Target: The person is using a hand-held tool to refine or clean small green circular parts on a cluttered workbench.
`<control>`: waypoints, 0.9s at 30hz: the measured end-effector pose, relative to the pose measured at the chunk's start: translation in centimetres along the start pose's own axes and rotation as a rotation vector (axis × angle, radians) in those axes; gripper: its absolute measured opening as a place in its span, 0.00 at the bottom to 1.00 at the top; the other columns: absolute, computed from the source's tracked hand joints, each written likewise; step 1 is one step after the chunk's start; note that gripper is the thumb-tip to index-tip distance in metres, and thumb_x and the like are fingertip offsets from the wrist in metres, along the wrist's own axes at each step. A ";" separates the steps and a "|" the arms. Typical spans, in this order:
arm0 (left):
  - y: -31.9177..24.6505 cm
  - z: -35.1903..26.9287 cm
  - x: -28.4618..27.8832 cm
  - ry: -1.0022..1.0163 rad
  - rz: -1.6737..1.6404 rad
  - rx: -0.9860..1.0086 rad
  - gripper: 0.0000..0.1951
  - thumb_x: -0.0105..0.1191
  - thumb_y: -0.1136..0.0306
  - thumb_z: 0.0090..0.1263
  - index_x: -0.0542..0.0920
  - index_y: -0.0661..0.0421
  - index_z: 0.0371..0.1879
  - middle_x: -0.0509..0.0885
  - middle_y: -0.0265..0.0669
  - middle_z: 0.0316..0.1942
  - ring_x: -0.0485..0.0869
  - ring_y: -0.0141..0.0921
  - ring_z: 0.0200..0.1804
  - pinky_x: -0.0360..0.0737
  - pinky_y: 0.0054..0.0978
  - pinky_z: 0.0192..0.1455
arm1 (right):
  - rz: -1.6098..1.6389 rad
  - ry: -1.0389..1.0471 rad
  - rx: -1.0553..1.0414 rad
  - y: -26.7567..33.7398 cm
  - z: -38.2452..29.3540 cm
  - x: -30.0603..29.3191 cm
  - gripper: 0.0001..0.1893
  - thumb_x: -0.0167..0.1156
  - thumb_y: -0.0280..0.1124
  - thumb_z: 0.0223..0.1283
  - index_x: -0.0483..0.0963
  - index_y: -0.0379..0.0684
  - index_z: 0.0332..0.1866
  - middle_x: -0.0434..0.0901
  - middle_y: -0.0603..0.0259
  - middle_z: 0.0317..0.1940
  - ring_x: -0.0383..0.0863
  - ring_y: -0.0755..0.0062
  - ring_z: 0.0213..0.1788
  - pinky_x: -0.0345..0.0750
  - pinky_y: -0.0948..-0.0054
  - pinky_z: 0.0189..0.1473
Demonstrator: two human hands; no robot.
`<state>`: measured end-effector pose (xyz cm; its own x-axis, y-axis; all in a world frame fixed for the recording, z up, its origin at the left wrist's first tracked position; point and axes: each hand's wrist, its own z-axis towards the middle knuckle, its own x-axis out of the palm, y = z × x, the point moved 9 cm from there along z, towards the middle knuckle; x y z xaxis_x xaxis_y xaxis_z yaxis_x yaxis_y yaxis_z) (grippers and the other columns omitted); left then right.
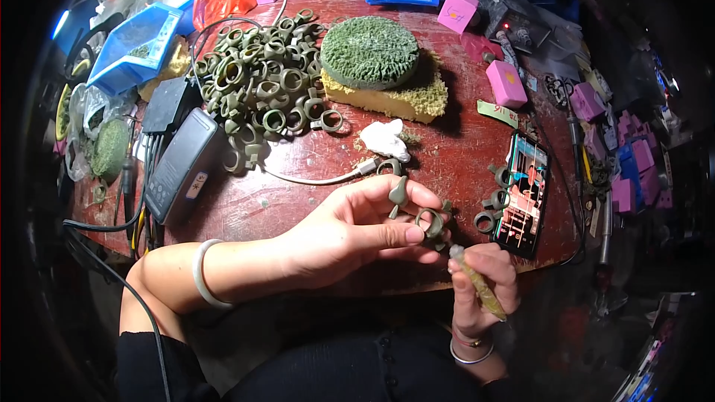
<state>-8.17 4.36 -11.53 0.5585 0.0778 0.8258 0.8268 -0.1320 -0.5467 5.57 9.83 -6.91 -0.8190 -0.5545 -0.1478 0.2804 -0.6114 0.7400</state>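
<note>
My left hand (341, 234) pinches a dark green wax ring (429, 222) between thumb and fingers. A second green wax piece (397, 194) with a drop-shaped face sits between the fingers of that hand. In my right hand (486, 271) is a short, thick stick-like tool (481, 290) with a yellowish wrapped handle. Its whitish, fuzzy end is close below the held ring; whether they touch I cannot tell. A white lump (385, 139), possibly wax or putty, lies beyond my left hand, with a loose ring (390, 166) beside it.
Many green rings (268, 78) are heaped at left. A green textured pad (370, 51) rests on a yellow sponge block (385, 97). A lit phone (524, 195) lies at right with several rings by it. A power bank (181, 167), cables, blue bins (137, 50) and pink blocks (506, 84) surround them.
</note>
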 end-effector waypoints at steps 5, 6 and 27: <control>-0.9 0.0 0.0 -0.030 0.215 0.111 0.17 0.53 0.83 0.67 0.73 0.58 0.54 0.78 0.36 0.47 0.79 0.29 0.54 0.79 0.34 0.60 | 0.015 -0.024 -0.013 0.0 0.2 -0.2 0.11 0.65 0.20 0.55 0.75 0.33 0.43 0.78 0.58 0.31 0.79 0.67 0.31 0.76 0.72 0.35; -1.0 0.0 0.0 -0.029 0.236 0.130 0.17 0.53 0.84 0.66 0.73 0.59 0.54 0.78 0.35 0.48 0.78 0.29 0.54 0.78 0.34 0.60 | 0.017 -0.023 -0.016 0.0 0.3 -0.2 0.11 0.65 0.20 0.55 0.75 0.33 0.43 0.78 0.58 0.31 0.79 0.67 0.31 0.76 0.72 0.35; -1.7 0.0 -0.1 -0.074 0.416 0.149 0.13 0.58 0.81 0.66 0.74 0.60 0.47 0.81 0.33 0.40 0.81 0.22 0.46 0.79 0.21 0.52 | -0.356 0.116 0.148 -0.1 2.3 2.2 0.15 0.70 0.27 0.52 0.80 0.41 0.46 0.73 0.62 0.29 0.73 0.70 0.30 0.71 0.75 0.33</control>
<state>-9.58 4.61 -10.69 0.8442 0.1196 0.5226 0.5286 -0.0236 -0.8485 2.60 10.03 -5.78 -0.7877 -0.3875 -0.4789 -0.0931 -0.6936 0.7143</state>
